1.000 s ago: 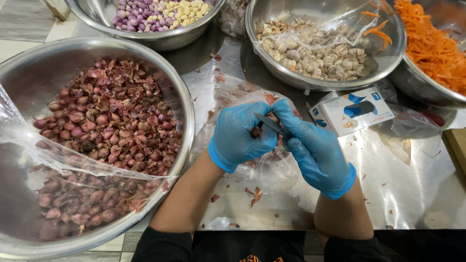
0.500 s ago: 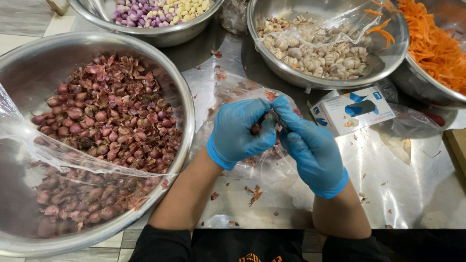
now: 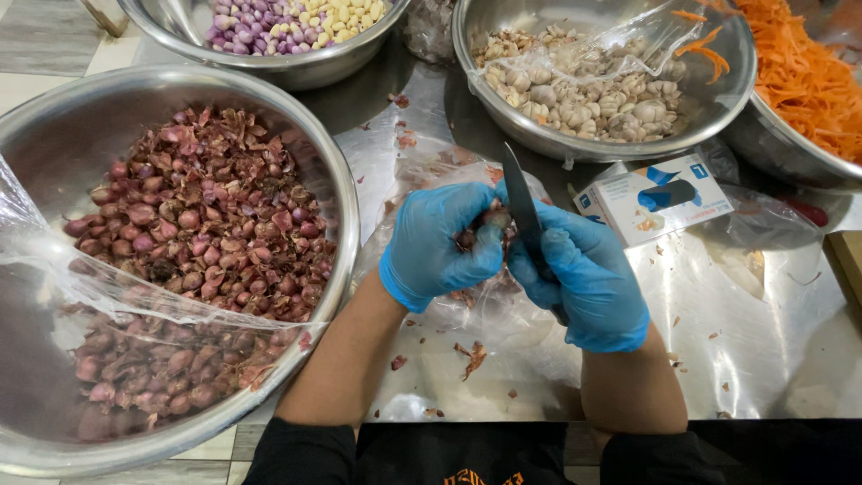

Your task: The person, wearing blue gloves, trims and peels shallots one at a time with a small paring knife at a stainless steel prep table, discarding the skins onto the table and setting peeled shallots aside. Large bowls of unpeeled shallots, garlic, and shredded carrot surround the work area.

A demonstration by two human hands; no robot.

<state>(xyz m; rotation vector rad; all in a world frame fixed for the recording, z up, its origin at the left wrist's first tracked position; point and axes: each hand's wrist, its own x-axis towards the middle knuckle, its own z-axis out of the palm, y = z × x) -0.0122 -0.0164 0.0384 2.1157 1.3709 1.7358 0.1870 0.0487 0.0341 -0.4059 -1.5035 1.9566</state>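
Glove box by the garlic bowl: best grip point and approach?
Grip the glove box across its two long side edges, from above. It lies flat on the plastic sheet, top face open to reach, with the garlic bowl close behind.

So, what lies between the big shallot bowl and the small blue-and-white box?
In the head view, both gloved hands: left hand holding a shallot, right hand holding a knife.

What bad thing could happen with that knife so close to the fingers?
The knife in the right hand sits right beside the left hand pinching a small shallot; a slip might cut the thin glove. Peel scraps could also spill off the plastic bag onto the table.
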